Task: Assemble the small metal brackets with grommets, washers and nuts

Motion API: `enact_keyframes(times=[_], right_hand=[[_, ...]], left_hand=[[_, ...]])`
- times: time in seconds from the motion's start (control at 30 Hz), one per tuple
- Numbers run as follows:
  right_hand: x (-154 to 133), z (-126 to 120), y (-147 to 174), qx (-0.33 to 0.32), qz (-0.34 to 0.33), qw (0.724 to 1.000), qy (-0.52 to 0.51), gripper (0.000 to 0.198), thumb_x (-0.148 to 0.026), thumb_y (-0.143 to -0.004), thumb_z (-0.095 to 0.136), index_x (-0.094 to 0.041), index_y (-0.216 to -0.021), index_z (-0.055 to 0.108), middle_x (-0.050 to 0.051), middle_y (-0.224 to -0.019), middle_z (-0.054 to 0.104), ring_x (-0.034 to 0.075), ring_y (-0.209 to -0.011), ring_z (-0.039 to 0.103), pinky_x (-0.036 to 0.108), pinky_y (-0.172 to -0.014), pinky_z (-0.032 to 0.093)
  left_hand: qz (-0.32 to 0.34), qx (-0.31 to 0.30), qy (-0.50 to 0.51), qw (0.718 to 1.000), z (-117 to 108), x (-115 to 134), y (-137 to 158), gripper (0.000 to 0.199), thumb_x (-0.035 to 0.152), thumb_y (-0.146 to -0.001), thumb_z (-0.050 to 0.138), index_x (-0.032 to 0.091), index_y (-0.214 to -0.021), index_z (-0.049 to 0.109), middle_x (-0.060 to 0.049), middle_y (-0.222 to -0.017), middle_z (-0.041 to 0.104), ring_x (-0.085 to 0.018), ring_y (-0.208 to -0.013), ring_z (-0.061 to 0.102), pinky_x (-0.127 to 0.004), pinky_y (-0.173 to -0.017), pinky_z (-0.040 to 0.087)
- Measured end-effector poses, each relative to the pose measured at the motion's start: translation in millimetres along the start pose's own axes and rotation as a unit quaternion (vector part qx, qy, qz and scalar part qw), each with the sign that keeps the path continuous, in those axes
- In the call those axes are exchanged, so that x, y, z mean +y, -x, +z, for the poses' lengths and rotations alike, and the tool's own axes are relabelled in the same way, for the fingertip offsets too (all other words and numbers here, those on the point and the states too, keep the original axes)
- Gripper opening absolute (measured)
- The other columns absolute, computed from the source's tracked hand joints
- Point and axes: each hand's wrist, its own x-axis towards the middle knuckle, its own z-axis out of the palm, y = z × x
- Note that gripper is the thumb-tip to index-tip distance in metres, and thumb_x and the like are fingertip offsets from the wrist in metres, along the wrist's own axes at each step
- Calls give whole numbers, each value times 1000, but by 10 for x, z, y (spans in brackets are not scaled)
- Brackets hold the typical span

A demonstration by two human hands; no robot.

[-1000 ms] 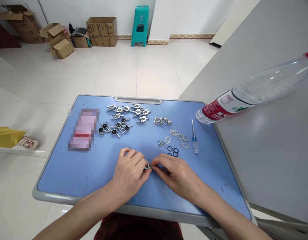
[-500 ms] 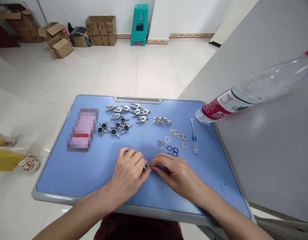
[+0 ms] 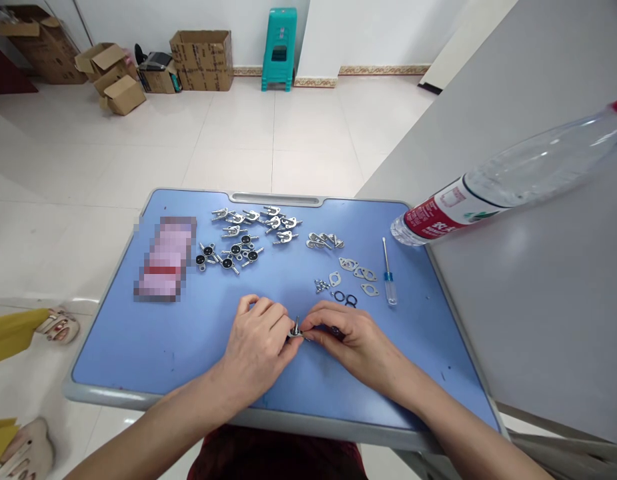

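Note:
My left hand point(image 3: 261, 337) is closed around a small metal valve point(image 3: 295, 329), whose thin shiny stem points up between the hands. At the valve's right side, the thumb and forefinger of my right hand point(image 3: 345, 330) are pinched together; what they hold, if anything, is too small to make out. Just beyond the right hand lie black rubber rings point(image 3: 339, 296), a little pile of screws point(image 3: 321, 286) and flat metal plates point(image 3: 365, 274). Several similar metal valves point(image 3: 237, 250) are grouped farther back on the blue table point(image 3: 198, 333).
A screwdriver point(image 3: 389, 280) lies at the right, near a large water bottle point(image 3: 438, 213). Small metal levers point(image 3: 325, 241) sit behind the plates. A blurred pink object point(image 3: 165, 260) rests at the left. Another person's feet point(image 3: 28, 453) show beside the table; a green stool point(image 3: 279, 50) stands behind.
My right hand's fingers have shifted slightly at the valve, while my left hand stays in place. At the left, the other person's feet have moved, and a second one shows lower down.

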Motion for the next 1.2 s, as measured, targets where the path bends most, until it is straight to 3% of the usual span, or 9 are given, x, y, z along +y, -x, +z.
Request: enact_keyframes(times=[0.33, 0.53, 0.8, 1.2], right_hand=[[4, 26, -17, 21, 20, 1000, 12, 17, -12, -89, 52, -20, -77, 61, -1, -71, 64, 12, -62, 58, 23, -57, 45], [31, 115, 23, 67, -48, 996, 47, 19, -14, -94, 46, -20, -82, 59, 2, -76, 65, 13, -67, 61, 23, -59, 49], [116, 111, 97, 79, -143, 982, 95, 20, -12, -96, 46, -20, -93, 64, 5, -87, 67, 12, -70, 64, 22, -59, 52], [33, 14, 61, 58, -51, 997, 10, 14, -13, -91, 51, -20, -89, 62, 2, -81, 66, 13, -70, 61, 24, -61, 49]], left_hand=[[2, -1, -3, 1000, 6, -3, 4, 14, 18, -89, 58, 17, -76, 55, 0, -79, 65, -17, -76, 54, -37, -77, 36], [4, 3, -1, 1000, 7, -6, 10, 13, 18, -90, 56, 17, -77, 56, 0, -80, 66, -17, -76, 55, -37, -77, 36], [1, 8, 6, 1000, 20, -10, 10, 13, 17, -89, 58, 17, -76, 56, 0, -78, 66, -17, -75, 55, -36, -76, 35], [4, 2, -3, 1000, 14, -11, 11, 12, 19, -89, 59, 17, -77, 56, 0, -79, 65, -17, -76, 55, -37, -77, 36]])
